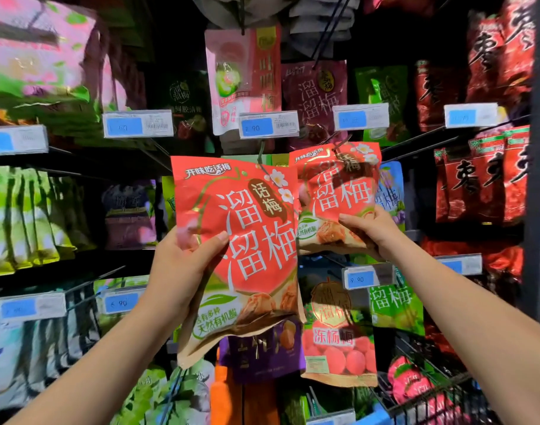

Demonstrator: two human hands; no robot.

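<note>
Inspection was made at a shop's hanging snack display. The left hand (182, 265) gripped the nearer red plum pouch (250, 240) by its left edge. The thumb was pressed flat across the front, and the other fingers were behind the pouch and out of sight. This pouch was held upright in mid-air, in front of the display and touching none of it.

The right hand (372, 228) pinched the farther red plum pouch (339, 191) at its lower right corner, thumb on the printed face and the remaining fingers hidden behind. That pouch was raised higher and leaned slightly. Its top edge was just beside a dark wire peg (342, 144), below the blue price label (268, 125). Whether the peg had entered the hang hole could not be told.

In my judgement, the step in hand was hanging the farther pouch on that peg. A corner pinch gives poor control of the top edge, so the grip would do better moved up toward the header. The hole would need to be lined up square with the peg tip before the pouch was pushed back. The nearer pouch overlapped the farther one's left edge and would do better held lower and aside, keeping the peg in plain view. The frozen bayberry pouch (339, 342) hanging below would need clearance.
</note>
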